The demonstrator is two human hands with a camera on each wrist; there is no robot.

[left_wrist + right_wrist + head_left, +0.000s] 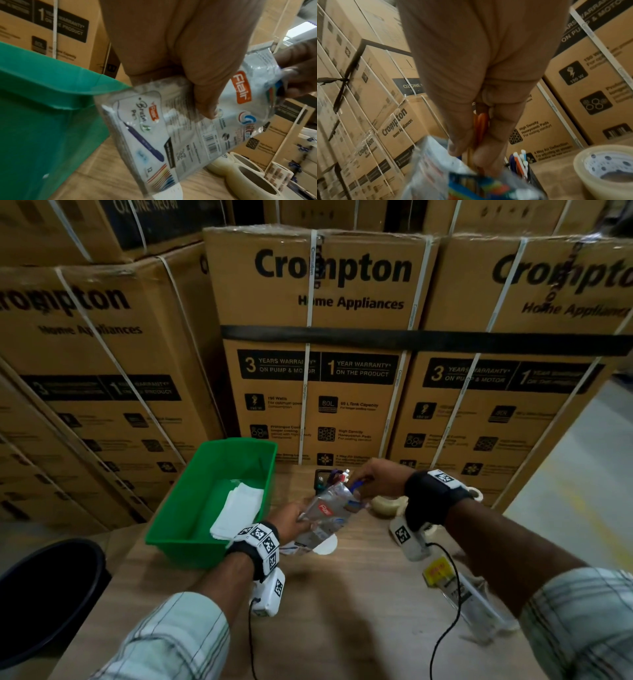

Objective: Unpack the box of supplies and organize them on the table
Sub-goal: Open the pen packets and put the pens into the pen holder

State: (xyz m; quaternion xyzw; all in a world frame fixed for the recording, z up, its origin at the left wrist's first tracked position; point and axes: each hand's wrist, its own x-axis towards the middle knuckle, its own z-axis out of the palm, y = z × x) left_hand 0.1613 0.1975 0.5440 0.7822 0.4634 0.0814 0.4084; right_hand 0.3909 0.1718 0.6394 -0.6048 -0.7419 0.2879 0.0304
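Note:
A clear plastic pack of Flair brush pens is tilted above the wooden table, just right of the green bin. My left hand grips its lower end, thumb across the front. My right hand is at the pack's open top, fingers pinching a few coloured pens that stick out of it. Behind the pack stands a black pen holder with several pens in it. White folded sheets lie inside the bin.
Rolls of tape lie right of the pack. A clear packet with a yellow label lies under my right forearm. A white round item sits below the pack. Stacked cartons wall the table's far side; a black tub stands left.

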